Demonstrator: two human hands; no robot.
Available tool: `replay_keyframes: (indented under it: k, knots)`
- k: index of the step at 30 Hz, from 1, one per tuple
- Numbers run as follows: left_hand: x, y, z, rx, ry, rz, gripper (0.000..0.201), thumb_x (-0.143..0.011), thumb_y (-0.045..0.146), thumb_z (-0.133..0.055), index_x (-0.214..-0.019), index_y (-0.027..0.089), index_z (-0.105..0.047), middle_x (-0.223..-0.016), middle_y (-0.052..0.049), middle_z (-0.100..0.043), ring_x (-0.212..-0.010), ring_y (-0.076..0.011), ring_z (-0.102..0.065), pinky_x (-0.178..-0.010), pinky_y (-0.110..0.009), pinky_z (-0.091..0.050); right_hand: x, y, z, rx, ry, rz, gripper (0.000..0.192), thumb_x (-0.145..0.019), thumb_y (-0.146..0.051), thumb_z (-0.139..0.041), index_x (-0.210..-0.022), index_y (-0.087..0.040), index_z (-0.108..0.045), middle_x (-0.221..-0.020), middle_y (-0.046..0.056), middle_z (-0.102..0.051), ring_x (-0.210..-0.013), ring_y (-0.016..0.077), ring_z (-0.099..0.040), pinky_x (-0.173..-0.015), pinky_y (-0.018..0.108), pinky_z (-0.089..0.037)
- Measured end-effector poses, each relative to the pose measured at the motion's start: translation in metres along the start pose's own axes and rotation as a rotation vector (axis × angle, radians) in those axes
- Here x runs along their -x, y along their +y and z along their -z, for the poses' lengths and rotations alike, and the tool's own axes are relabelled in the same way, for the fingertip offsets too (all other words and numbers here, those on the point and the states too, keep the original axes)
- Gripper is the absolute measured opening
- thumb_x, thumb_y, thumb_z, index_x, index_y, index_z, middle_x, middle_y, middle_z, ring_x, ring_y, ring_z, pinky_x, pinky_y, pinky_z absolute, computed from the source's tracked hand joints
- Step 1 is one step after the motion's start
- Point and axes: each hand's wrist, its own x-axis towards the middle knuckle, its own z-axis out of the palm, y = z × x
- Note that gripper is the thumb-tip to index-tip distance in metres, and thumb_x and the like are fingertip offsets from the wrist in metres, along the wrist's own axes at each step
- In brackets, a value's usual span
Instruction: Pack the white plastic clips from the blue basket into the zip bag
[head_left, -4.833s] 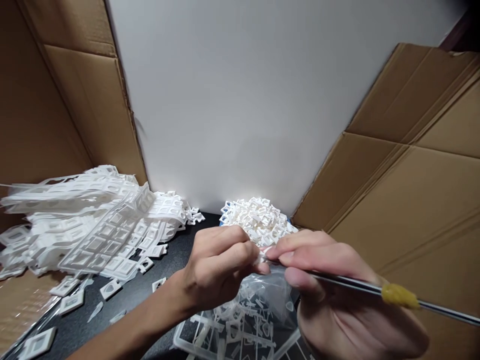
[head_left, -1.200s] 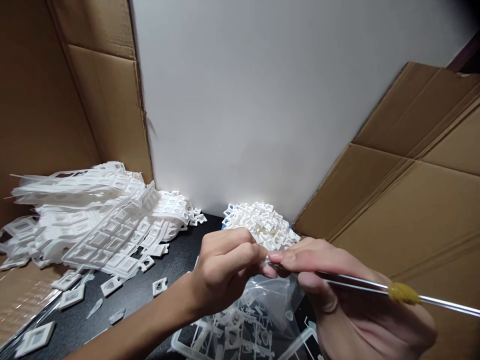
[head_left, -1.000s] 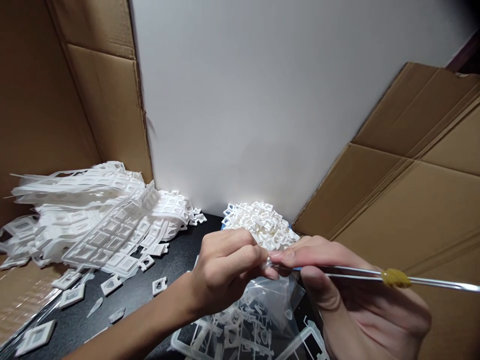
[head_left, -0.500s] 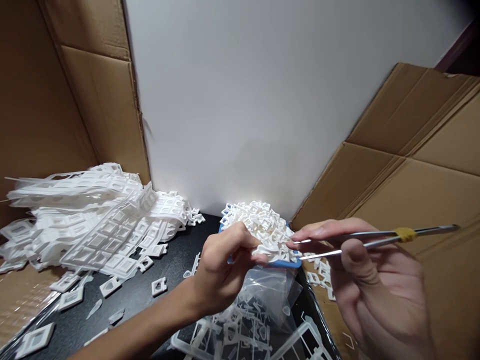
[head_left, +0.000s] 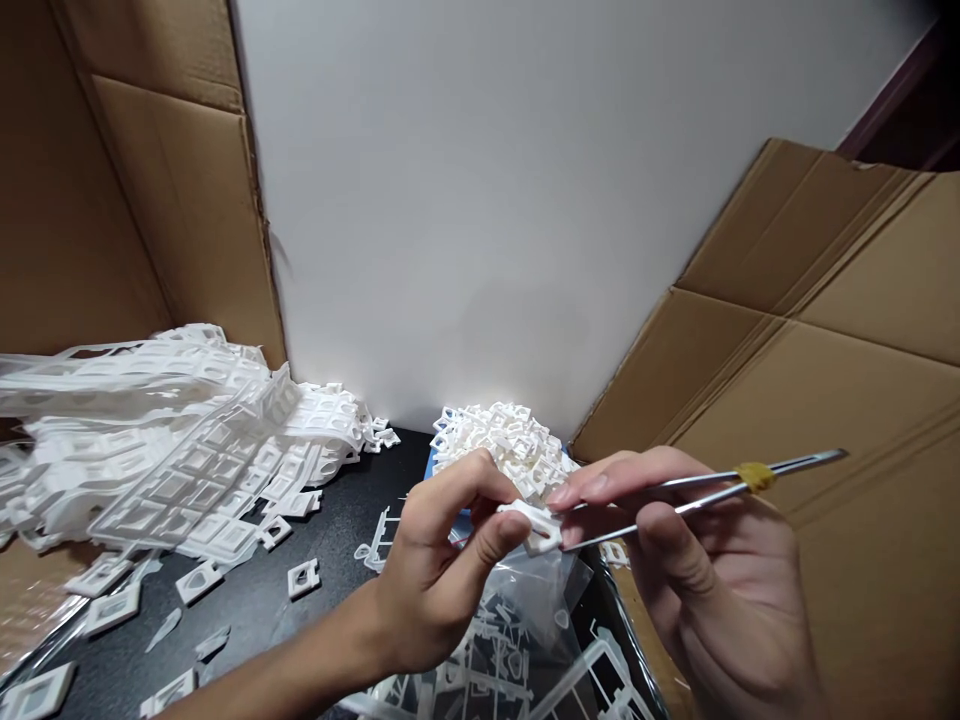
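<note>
"Head view: where do I have the white piece (head_left: 531, 517)?"

"Tilted, between both hands, pinched by thumb and forefinger of my left hand (head_left: 427, 580). Behind it, a white heap (head_left: 495, 440) in a blue tray (head_left: 430, 463)."

"And my right hand (head_left: 727, 590)?"

"Pinching the yellow-banded tweezers (head_left: 705, 499) between thumb and fingers, arms slightly apart. Lower tip at the piece's edge; I cannot tell whether it touches. Clear bag (head_left: 536, 580) below."

left grip (head_left: 450, 565): thumb and forefinger pinched | right grip (head_left: 701, 570): fingers bent, thumb opposed, palm showing
</note>
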Motion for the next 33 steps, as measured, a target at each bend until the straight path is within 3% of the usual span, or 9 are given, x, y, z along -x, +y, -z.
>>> replay_keyframes:
  k: [6,10,16,22,26,29,33]
  knots:
    - [-0.003,0.008,0.003,0.086,-0.064,0.138,0.029,-0.114,0.042,-0.053,-0.095,0.022,-0.06,-0.079,0.003,-0.05,-0.069,-0.0104,-0.048,-0.065,-0.027,-0.038,-0.005,0.004,0.001,-0.111,-0.035,-0.007,0.021,-0.105,-0.04,-0.068,-0.1,-0.024,-0.081,-0.102,0.004,-0.07,-0.079,0.0126,-0.071,-0.076,0.024,-0.064]
    - [-0.004,0.008,0.004,0.095,-0.071,0.157,0.028,-0.113,0.042,-0.056,-0.095,0.022,-0.061,-0.082,0.003,-0.053,-0.072,-0.0105,-0.05,-0.066,-0.027,-0.04,-0.004,0.005,0.001,-0.129,-0.03,-0.021,0.021,-0.104,-0.043,-0.069,-0.102,-0.025,-0.08,-0.098,0.004,-0.069,-0.083,0.0149,-0.073,-0.075,0.025,-0.064]
    - [-0.004,0.009,0.003,0.133,-0.09,0.191,0.027,-0.112,0.043,-0.057,-0.096,0.021,-0.061,-0.082,0.003,-0.054,-0.072,-0.0094,-0.051,-0.065,-0.025,-0.041,-0.001,0.002,-0.002,0.001,0.037,-0.029,0.019,-0.101,-0.044,-0.073,-0.102,-0.027,-0.081,-0.095,0.003,-0.074,-0.079,0.0138,-0.074,-0.069,0.021,-0.063]
    - [-0.004,0.009,0.0,0.294,-0.114,0.326,0.023,-0.111,0.042,-0.061,-0.1,0.021,-0.061,-0.085,0.003,-0.056,-0.07,-0.0071,-0.054,-0.063,-0.021,-0.046,-0.002,0.004,-0.013,0.095,0.127,0.025,0.015,-0.1,-0.039,-0.075,-0.099,-0.025,-0.081,-0.091,0.003,-0.075,-0.079,0.0142,-0.072,-0.065,0.021,-0.059]
    - [-0.006,0.009,-0.001,0.387,-0.093,0.409,0.023,-0.109,0.04,-0.065,-0.099,0.021,-0.059,-0.081,0.004,-0.056,-0.068,-0.0061,-0.056,-0.059,-0.019,-0.044,-0.004,0.004,-0.014,-0.006,0.29,0.101,0.028,-0.108,-0.036,-0.058,-0.093,-0.022,-0.076,-0.095,0.006,-0.073,-0.091,0.0196,-0.073,-0.079,0.03,-0.06]
    - [-0.008,0.01,-0.001,0.414,-0.075,0.455,0.026,-0.109,0.042,-0.065,-0.098,0.02,-0.059,-0.077,0.004,-0.056,-0.065,-0.0065,-0.055,-0.058,-0.019,-0.044,-0.005,0.006,-0.01,-0.039,0.325,0.119,0.03,-0.108,-0.028,-0.048,-0.087,-0.021,-0.068,-0.086,0.005,-0.068,-0.084,0.0205,-0.07,-0.078,0.036,-0.06]
    - [-0.013,0.011,0.001,0.395,-0.057,0.484,0.023,-0.109,0.04,-0.066,-0.099,0.019,-0.063,-0.072,0.005,-0.053,-0.061,-0.0059,-0.053,-0.057,-0.019,-0.043,-0.005,0.013,-0.007,0.34,0.326,0.175,0.019,-0.106,-0.026,-0.059,-0.089,-0.022,-0.066,-0.073,-0.002,-0.054,-0.063,0.013,-0.053,-0.057,0.026,-0.045]
